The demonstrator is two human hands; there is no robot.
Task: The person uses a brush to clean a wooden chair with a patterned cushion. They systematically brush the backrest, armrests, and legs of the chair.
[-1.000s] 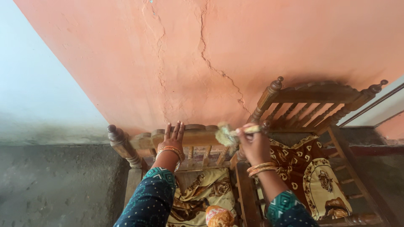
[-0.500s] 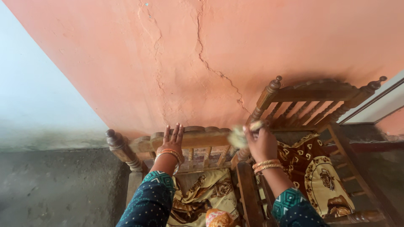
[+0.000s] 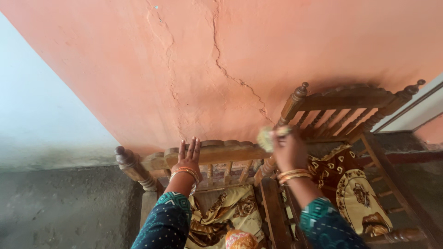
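- My right hand [image 3: 290, 152] has carried the pale cloth [image 3: 267, 136] up from the chair's top rail [image 3: 217, 151] toward the second chair [image 3: 344, 99].
- Orange wall [image 3: 277, 46] behind, cracked.
- My left hand [image 3: 188, 157] lies flat, fingers spread, on the rail.
- Right hand grips the cloth.

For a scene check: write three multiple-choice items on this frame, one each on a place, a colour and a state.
1. Where does the left hand rest?
A. on the top rail of the near chair
B. on the floor
C. on a cushion

2. What colour is the wall?
A. green
B. salmon orange
C. grey

3. How is the right hand?
A. open and empty
B. closed on a pale cloth
C. flat on the wall

Answers:
1 A, palm and fingers lie flat on the rail.
2 B, cracked salmon plaster fills the view.
3 B, the wad shows beside its fingers.
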